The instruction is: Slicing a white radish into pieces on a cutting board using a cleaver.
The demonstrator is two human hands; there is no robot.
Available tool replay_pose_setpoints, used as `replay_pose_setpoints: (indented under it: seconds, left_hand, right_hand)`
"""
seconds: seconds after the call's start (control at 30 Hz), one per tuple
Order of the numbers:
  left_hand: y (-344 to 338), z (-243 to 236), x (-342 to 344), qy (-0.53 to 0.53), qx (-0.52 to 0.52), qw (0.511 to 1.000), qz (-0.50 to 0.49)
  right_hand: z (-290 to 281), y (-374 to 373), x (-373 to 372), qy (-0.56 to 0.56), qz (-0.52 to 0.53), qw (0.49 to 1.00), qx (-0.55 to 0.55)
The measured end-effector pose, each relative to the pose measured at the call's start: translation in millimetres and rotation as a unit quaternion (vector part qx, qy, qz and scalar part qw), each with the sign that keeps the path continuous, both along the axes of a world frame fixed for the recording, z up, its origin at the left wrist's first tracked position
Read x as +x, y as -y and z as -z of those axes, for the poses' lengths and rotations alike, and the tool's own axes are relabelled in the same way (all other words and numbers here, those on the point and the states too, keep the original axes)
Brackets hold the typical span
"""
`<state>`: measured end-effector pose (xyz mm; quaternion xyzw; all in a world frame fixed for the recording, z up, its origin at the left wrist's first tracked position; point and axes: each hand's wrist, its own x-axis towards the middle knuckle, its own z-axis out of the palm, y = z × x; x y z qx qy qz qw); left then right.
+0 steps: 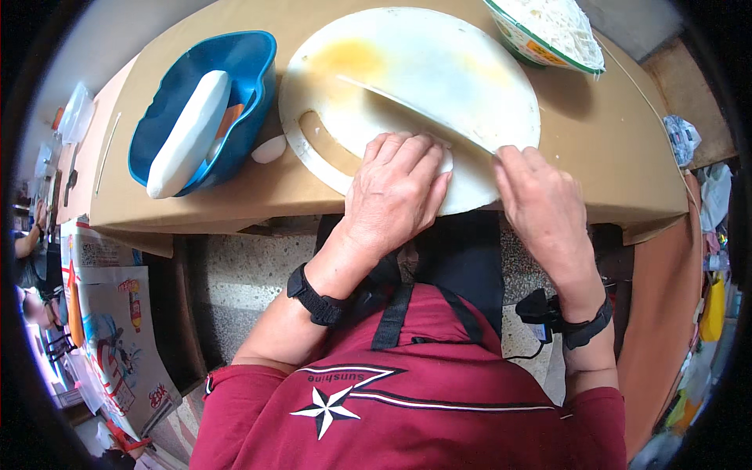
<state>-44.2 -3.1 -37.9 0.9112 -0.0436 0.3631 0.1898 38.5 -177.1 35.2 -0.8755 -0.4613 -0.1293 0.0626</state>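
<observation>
My left hand (399, 184) presses down with bent fingers on a white radish piece (446, 163), most of it hidden under the hand. It lies near the front edge of a round white cutting board (486, 86) with yellowish stains. My right hand (539, 188) is closed round the handle of a knife (427, 117). Its long thin blade slants away to the far left over the board, seen almost edge-on, just beyond my left fingers. Left of the board, a long peeled white radish (190, 135) leans in a blue basin (261, 59).
A bowl (511, 35) heaped with white shreds (556, 27) stands at the back right. A white offcut (269, 149) lies between basin and board on the brown tabletop (603, 157). An orange-brown object (229, 119) sits inside the basin. A printed carton (129, 337) stands at lower left.
</observation>
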Motion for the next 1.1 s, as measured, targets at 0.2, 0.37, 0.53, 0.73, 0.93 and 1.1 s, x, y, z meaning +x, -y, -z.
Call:
replay_pose_setpoints:
  seconds: [0.2, 0.37, 0.53, 0.73, 0.93, 1.1]
  left_hand:
    - [-1, 6, 1, -0.003, -0.001, 1.000, 0.008]
    - [-1, 7, 1, -0.008, 0.004, 1.000, 0.005]
    - [-1, 7, 1, 0.011, 0.013, 1.000, 0.001]
    - [-2, 7, 2, 0.014, 0.010, 1.000, 0.011]
    - [-1, 1, 1, -0.008, 0.012, 1.000, 0.008]
    - [-1, 3, 1, -0.006, 0.001, 1.000, 0.016]
  right_hand:
    - [-7, 9, -9, -0.009, -0.031, 0.999, 0.041]
    - [-9, 14, -12, -0.015, -0.038, 0.999, 0.030]
    - [-10, 16, -12, -0.013, -0.036, 0.999, 0.016]
    - [-13, 14, -11, -0.013, -0.041, 0.999, -0.003]
    - [-13, 0, -10, -0.067, -0.040, 0.997, -0.012]
    - [-8, -26, -5, -0.049, -0.058, 0.997, 0.011]
